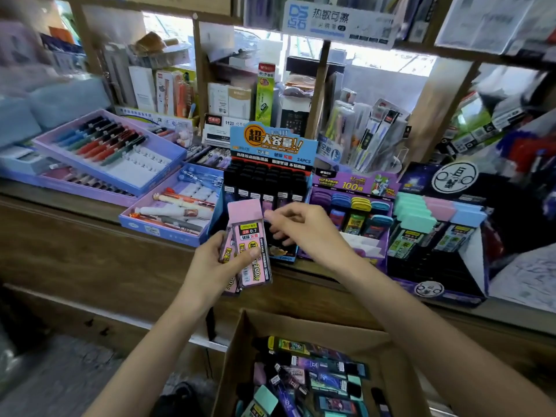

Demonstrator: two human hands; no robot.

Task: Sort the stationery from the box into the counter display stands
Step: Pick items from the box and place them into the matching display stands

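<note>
Lead cases (248, 245), pink and printed "2B 0.7" and "200", stand upright in the grip of the left hand (210, 260), in front of the blue stand (272, 145) headed "超大容量!!" and "24PCS". The right hand (304, 227) hovers just beside their pink cap with fingers curled; whether it pinches anything I cannot tell. Below, the cardboard box (301, 323) holds loose cases (316, 377), and the purple stand (355, 183) alongside reads "100".

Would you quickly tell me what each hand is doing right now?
Left hand: holding pink lead cases.
Right hand: fingers loosely curled, nothing visibly held.
</note>
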